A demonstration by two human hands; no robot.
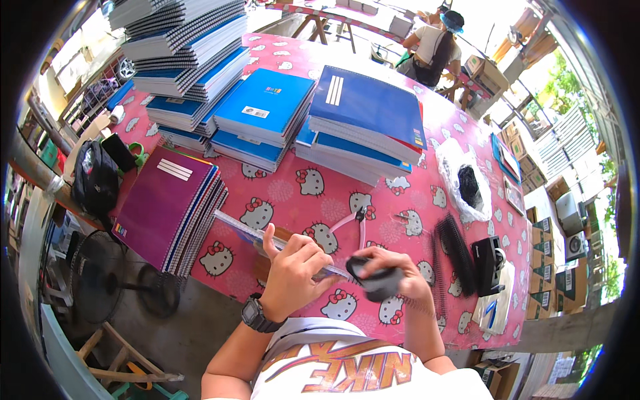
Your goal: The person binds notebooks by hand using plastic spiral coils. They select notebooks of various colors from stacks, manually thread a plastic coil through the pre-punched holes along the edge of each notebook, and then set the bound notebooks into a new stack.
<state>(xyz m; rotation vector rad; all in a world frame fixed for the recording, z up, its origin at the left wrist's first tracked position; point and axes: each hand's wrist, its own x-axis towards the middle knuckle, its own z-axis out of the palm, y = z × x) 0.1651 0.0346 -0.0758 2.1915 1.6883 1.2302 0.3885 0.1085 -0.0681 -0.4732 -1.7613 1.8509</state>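
Note:
My left hand (297,267) is closed around a spiral notebook (243,230), which I see almost edge-on above the table's near side. Closed on a dark, rounded handheld tool (377,277), my right hand (393,267) is at the notebook's right end. Motion smears the tool, so its exact kind is unclear. A thin dark coil (420,308) seems to trail below that hand. Just beyond the hands lie pliers with pink handles (361,217), jaws pointing away. Black binding coils (457,255) rest to the right of my right hand.
Purple-topped notebooks (160,193) are stacked at left. Behind stand blue notebooks (267,100), navy notebooks (367,107) and a tall notebook pile (187,60). A plastic bag (460,180) and a black device (489,265) lie right. Another person (433,50) sits far off; a fan (100,287) stands left.

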